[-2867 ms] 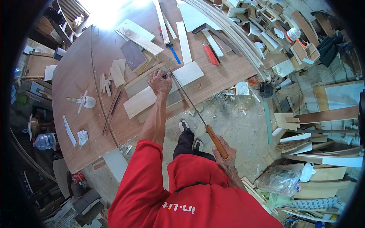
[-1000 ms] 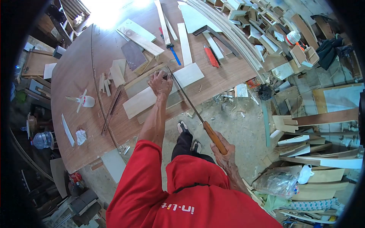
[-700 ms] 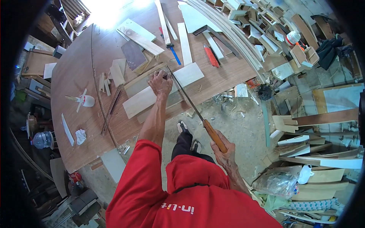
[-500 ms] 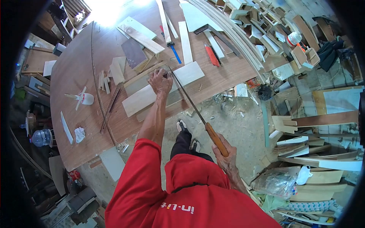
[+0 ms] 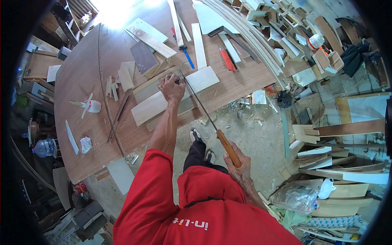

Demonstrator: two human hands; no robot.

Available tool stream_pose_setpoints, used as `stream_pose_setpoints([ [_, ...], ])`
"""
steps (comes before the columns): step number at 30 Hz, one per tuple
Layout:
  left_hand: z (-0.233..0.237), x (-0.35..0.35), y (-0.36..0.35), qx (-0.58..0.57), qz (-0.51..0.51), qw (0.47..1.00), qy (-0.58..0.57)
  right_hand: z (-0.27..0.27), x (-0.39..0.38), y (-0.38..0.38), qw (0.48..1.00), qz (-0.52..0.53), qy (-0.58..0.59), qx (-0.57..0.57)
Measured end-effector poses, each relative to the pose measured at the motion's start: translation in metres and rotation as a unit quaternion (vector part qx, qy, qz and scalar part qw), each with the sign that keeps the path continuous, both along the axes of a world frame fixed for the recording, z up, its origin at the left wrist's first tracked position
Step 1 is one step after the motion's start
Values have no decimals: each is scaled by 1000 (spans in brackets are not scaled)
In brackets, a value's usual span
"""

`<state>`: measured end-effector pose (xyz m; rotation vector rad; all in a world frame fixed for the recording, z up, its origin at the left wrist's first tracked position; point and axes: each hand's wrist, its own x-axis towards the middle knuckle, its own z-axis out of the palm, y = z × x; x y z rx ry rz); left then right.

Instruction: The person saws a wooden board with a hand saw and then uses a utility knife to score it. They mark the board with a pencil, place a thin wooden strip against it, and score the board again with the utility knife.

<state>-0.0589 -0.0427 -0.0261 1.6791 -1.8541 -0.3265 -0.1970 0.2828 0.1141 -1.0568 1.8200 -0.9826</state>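
Observation:
My right hand [image 5: 241, 167] is wrapped round the wooden handle of a hand saw [image 5: 228, 148]. Its thin blade slopes up and to the left, its far end beside my left hand. My left hand [image 5: 173, 87], fingers bent, grips and presses down a pale wooden board [image 5: 148, 108] against a wooden jig [image 5: 157, 79] with a raised strip along its back. Right of the blade lies another pale board section [image 5: 203, 79]; whether the two are one piece cannot be made out. The blade's contact with the wood is partly hidden by my fingers.
On the brown worktable [image 5: 83, 53] lie a red utility knife [image 5: 227, 59], a blue-handled tool [image 5: 187, 57], a black square [image 5: 237, 37] and loose wood strips. A white glue pot [image 5: 94, 106] stands left. Offcuts [image 5: 326, 163] are piled at right.
The saw and my right hand have shifted slightly up and to the left along the blade's line. My left hand and the board stay in place.

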Motion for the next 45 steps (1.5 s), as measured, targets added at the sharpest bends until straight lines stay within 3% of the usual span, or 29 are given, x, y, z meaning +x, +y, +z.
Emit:
stream_pose_setpoints([
  [2,-3,-1,-1,-1,6,1000,6,-15,2,14,994,-16,44,-100],
  [8,2,0,2,-24,-3,1000,6,-4,8,-5,1000,-11,22,-7],
  [14,-6,4,0,-40,-16,999,10,-11,10,7,992,-75,-2,-100],
  [23,-2,3,2,-48,-23,998,20,-14,-1,14,998,-54,2,-31],
  [29,0,3,2,-20,-13,1000,13,-20,0,15,995,-55,23,-75],
  [41,-3,2,-1,-9,-12,1000,-9,-8,-1,22,999,-39,28,-9],
  [45,-8,2,-1,-44,-12,999,-6,-10,1,19,998,-46,26,-33],
])
